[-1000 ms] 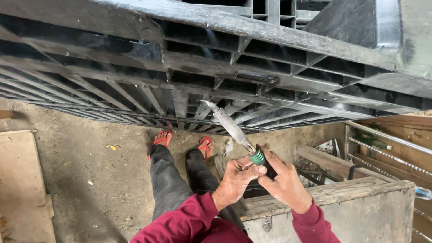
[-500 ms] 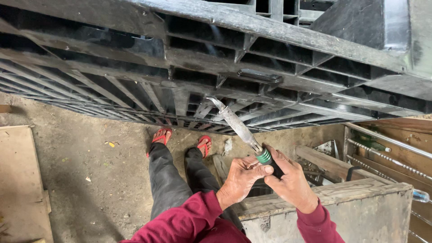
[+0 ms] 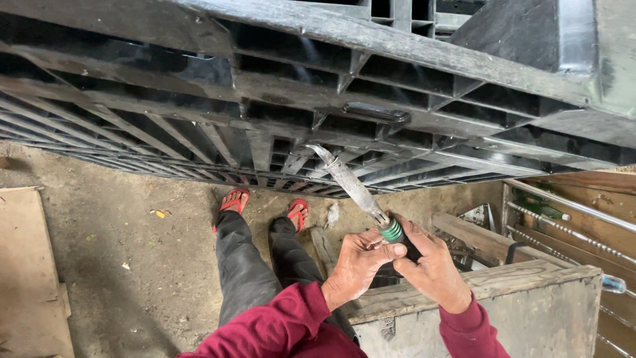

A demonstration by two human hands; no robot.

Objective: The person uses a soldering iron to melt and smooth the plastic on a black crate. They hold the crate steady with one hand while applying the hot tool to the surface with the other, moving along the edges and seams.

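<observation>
- Head view: one knife [image 3: 351, 185] is held by two hands, in front of one big black plastic pallet [image 3: 278, 99] that fills the upper part of the picture.
- The right hand [image 3: 434, 272] is closed round the knife's handle, just below its one green collar [image 3: 392, 231].
- The left hand [image 3: 361, 262] is curled, its thumb and fingertips pressed to the same handle beside the collar.
- The knife's long axis runs slantwise, handle low at the right and blade rising up and left; its tip reaches the ribs of the pallet.
- Below are two legs in dark trousers and two red sandals [image 3: 233, 201] on the dirt floor [image 3: 119, 232].
- One grey wooden crate [image 3: 530, 298] stands at the lower right under the hands.
</observation>
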